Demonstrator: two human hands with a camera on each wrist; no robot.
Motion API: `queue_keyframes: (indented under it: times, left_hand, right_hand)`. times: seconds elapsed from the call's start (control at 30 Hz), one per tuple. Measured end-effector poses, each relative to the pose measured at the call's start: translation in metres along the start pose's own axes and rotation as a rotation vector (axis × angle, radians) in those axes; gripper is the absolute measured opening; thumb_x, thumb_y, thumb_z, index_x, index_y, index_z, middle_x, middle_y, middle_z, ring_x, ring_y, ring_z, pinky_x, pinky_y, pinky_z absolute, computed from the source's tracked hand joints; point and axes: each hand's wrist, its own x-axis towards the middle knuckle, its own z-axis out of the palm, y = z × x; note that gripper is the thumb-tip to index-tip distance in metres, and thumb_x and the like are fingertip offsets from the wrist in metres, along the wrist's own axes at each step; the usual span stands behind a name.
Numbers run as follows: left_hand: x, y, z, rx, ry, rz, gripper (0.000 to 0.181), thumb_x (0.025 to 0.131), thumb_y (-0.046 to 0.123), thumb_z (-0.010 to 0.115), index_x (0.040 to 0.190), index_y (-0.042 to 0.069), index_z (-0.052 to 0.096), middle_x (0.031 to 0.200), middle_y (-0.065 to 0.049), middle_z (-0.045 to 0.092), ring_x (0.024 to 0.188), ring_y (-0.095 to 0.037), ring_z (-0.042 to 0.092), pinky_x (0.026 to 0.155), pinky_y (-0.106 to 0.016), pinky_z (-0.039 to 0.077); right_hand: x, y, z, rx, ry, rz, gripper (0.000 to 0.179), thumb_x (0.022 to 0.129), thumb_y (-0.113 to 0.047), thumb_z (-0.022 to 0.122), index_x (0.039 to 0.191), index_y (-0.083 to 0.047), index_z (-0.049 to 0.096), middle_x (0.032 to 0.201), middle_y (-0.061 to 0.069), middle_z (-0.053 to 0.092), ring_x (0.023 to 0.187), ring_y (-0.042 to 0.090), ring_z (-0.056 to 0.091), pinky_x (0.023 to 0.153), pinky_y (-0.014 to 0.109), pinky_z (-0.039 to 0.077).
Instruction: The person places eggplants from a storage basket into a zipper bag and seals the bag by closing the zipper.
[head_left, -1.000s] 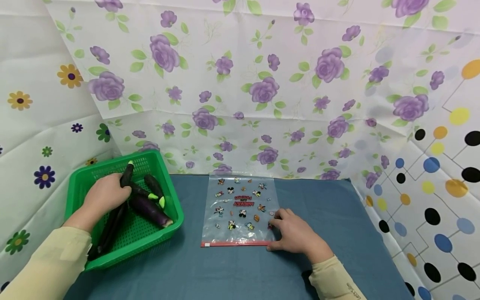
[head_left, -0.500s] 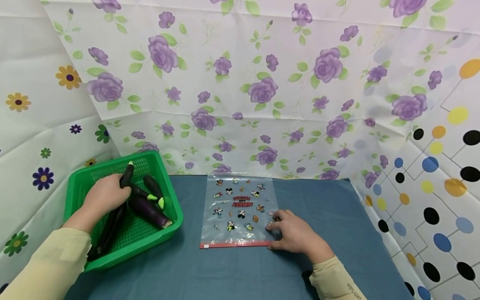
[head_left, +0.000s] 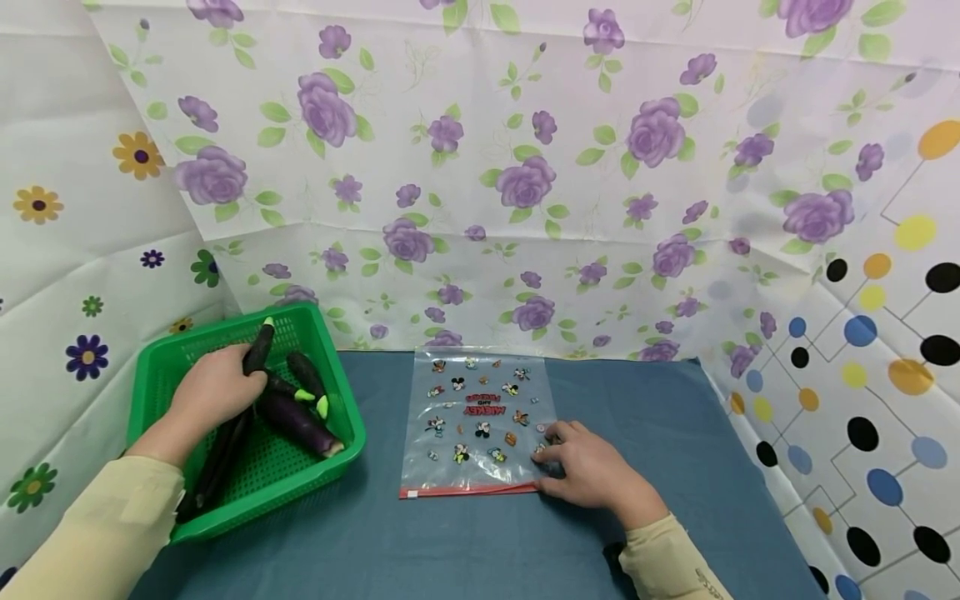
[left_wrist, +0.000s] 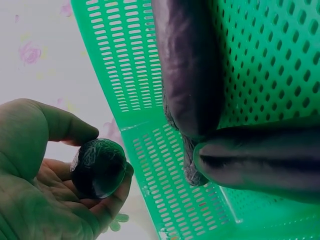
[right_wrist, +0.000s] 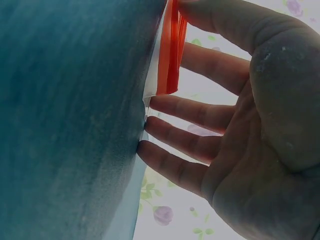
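My left hand [head_left: 210, 387] holds a slim dark eggplant [head_left: 258, 348] over the green basket [head_left: 358, 433]; its pale green tip points up and away. In the left wrist view, thumb and fingers curl round this eggplant [left_wrist: 97, 172], its rounded end facing the camera. More eggplants lie in the basket, among them a thick purple eggplant [head_left: 300, 423]. At the table's middle lies a clear zip bag [head_left: 450, 433] with cartoon prints. My right hand [head_left: 592, 471] pinches its near right corner; the right wrist view shows the red zip strip [right_wrist: 169, 60] at the thumb, other fingers spread.
Blue cloth [head_left: 480, 550] covers the table. Behind it hangs a white sheet with purple roses [head_left: 525, 179]. A sheet with coloured dots [head_left: 885, 487] closes off the right side, one with flowers [head_left: 86, 357] the left, close beside the basket.
The right end of the red strip has come up slightly, its two edges parting near my right thumb. The eggplant in my left hand has tilted a little to the right.
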Motion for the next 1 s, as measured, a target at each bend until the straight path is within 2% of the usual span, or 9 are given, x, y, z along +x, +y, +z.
queue_keyframes:
  times: [0.13, 0.3, 0.47, 0.63, 0.8, 1.0]
  left_hand:
    - [-0.001, 0.004, 0.000, -0.004, 0.009, 0.012, 0.069, 0.105, 0.018, 0.054, 0.159, -0.022, 0.039, 0.147, -0.049, 0.052, 0.114, -0.057, 0.064, 0.088, -0.067, 0.053]
    - [-0.001, 0.007, -0.001, -0.004, 0.017, 0.014, 0.068, 0.105, 0.018, 0.055, 0.159, -0.020, 0.041, 0.145, -0.047, 0.055, 0.114, -0.057, 0.064, 0.088, -0.067, 0.053]
    - [0.000, 0.006, 0.000, -0.005, 0.012, 0.009, 0.068, 0.105, 0.018, 0.054, 0.160, -0.020, 0.040, 0.146, -0.047, 0.054, 0.114, -0.057, 0.064, 0.088, -0.067, 0.052]
    - [0.000, 0.006, -0.002, -0.005, 0.000, 0.004, 0.069, 0.105, 0.018, 0.053, 0.160, -0.021, 0.038, 0.148, -0.048, 0.051, 0.118, -0.059, 0.062, 0.090, -0.069, 0.052]
    - [0.000, 0.008, -0.003, -0.007, -0.003, 0.002, 0.070, 0.105, 0.018, 0.053, 0.161, -0.021, 0.037, 0.148, -0.048, 0.051, 0.118, -0.059, 0.062, 0.089, -0.068, 0.052]
    - [0.000, 0.012, -0.003, -0.006, -0.003, 0.009, 0.071, 0.105, 0.019, 0.053, 0.161, -0.021, 0.037, 0.147, -0.048, 0.053, 0.111, -0.054, 0.064, 0.085, -0.065, 0.053]
  right_hand:
    - [0.000, -0.001, 0.000, -0.001, 0.001, 0.007, 0.033, 0.097, -0.039, 0.088, 0.125, -0.022, 0.087, 0.140, 0.010, 0.066, 0.119, 0.029, 0.062, 0.093, 0.052, 0.058]
    - [0.000, -0.002, -0.001, 0.005, 0.005, 0.009, 0.029, 0.095, -0.033, 0.089, 0.121, -0.022, 0.088, 0.139, 0.010, 0.067, 0.121, 0.032, 0.064, 0.096, 0.054, 0.058]
    - [0.001, -0.003, -0.002, 0.012, 0.023, -0.010, 0.020, 0.095, -0.031, 0.090, 0.112, -0.023, 0.087, 0.135, 0.008, 0.070, 0.122, 0.034, 0.068, 0.101, 0.057, 0.058]
    - [0.001, -0.003, -0.003, 0.021, 0.036, -0.036, 0.004, 0.096, -0.028, 0.089, 0.095, -0.026, 0.085, 0.133, 0.007, 0.072, 0.122, 0.034, 0.069, 0.098, 0.056, 0.059]
    - [0.001, -0.004, -0.003, 0.033, 0.041, -0.043, 0.014, 0.095, -0.024, 0.089, 0.084, -0.029, 0.081, 0.135, 0.008, 0.072, 0.124, 0.035, 0.069, 0.096, 0.056, 0.059]
    - [0.001, -0.006, -0.004, 0.036, 0.034, -0.038, 0.015, 0.094, -0.023, 0.089, 0.083, -0.028, 0.080, 0.136, 0.009, 0.072, 0.125, 0.035, 0.068, 0.098, 0.057, 0.059]
